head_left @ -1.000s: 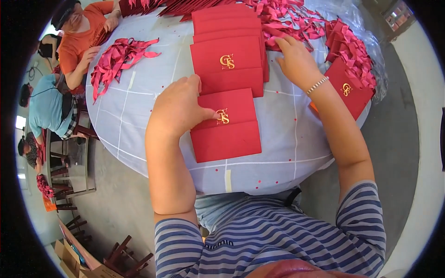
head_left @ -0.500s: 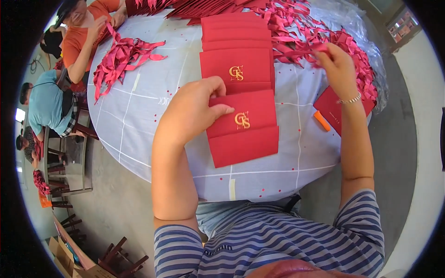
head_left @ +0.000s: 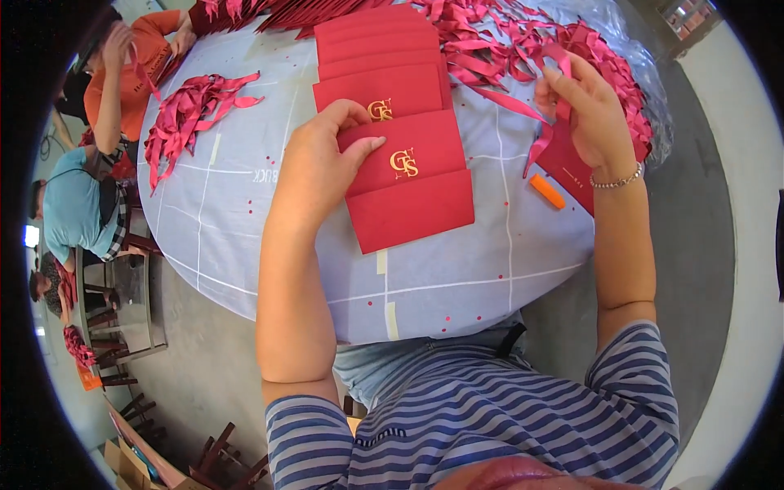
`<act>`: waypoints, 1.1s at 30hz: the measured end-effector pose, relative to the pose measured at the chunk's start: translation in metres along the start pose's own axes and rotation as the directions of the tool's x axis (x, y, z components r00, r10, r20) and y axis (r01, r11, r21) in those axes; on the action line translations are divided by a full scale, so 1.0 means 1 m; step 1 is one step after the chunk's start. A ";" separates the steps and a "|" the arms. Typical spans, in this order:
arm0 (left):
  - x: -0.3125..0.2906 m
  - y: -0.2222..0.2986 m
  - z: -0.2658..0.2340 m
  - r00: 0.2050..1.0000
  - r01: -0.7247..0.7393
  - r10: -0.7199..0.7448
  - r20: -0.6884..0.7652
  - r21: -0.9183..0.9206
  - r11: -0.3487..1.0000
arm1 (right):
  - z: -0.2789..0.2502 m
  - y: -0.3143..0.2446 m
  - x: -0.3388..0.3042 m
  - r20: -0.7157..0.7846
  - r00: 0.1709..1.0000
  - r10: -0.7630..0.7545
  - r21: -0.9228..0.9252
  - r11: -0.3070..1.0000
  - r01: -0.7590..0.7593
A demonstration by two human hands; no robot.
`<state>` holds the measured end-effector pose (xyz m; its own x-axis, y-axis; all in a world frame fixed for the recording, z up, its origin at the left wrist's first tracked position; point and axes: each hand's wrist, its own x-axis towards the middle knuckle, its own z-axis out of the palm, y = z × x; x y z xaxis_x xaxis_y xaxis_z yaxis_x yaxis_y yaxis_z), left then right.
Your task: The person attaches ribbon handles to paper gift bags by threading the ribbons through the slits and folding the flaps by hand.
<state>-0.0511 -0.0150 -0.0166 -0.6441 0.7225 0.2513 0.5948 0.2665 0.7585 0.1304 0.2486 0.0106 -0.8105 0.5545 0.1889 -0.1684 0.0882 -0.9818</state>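
Note:
A red card folder (head_left: pixel 420 151) with a gold emblem lies on the near end of an overlapping row of red folders (head_left: pixel 380 45). My left hand (head_left: pixel 327 155) pinches its upper left edge, thumb on top and fingers underneath. Over at the right, my right hand (head_left: pixel 584 102) holds a pink-red ribbon (head_left: pixel 536 151) between thumb and fingers, its tail hanging down. Behind that hand spreads a heap of similar ribbons (head_left: pixel 608 65). Just below it are an orange marker-like stick (head_left: pixel 547 192) and another red folder (head_left: pixel 569 163), partly hidden by my wrist.
A pale blue-grey cloth with white lines covers the round table (head_left: pixel 457 286). Another ribbon pile (head_left: pixel 196 118) lies at the left. At the far left a person in orange (head_left: pixel 122 98) handles a ribbon; others sit beyond. Clear plastic (head_left: pixel 661 114) edges the right side.
My right hand has drawn a ribbon from the heap, and its tail now hangs free. My left hand keeps its pinch on the folder. The whole view has shifted slightly.

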 end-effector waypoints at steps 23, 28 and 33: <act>-0.004 -0.005 -0.006 0.999 -0.008 0.007 0.040 0.036 0.999 | 0.020 0.058 -0.015 0.488 0.865 -0.118 -0.683 0.566 0.462; -0.003 -0.005 -0.005 0.999 -0.046 0.044 0.032 0.041 0.998 | 0.056 0.012 -0.015 0.131 0.991 -0.039 -0.496 0.862 0.099; 0.001 -0.003 -0.004 0.996 -0.087 0.088 0.007 -0.133 0.987 | 0.107 0.023 -0.004 0.443 0.825 -0.352 -0.439 0.717 0.541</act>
<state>-0.0554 -0.0172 -0.0163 -0.5856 0.7478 0.3130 0.5791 0.1158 0.8070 0.0695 0.1604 -0.0107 -0.8576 0.0601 0.5108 -0.3131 0.7269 -0.6113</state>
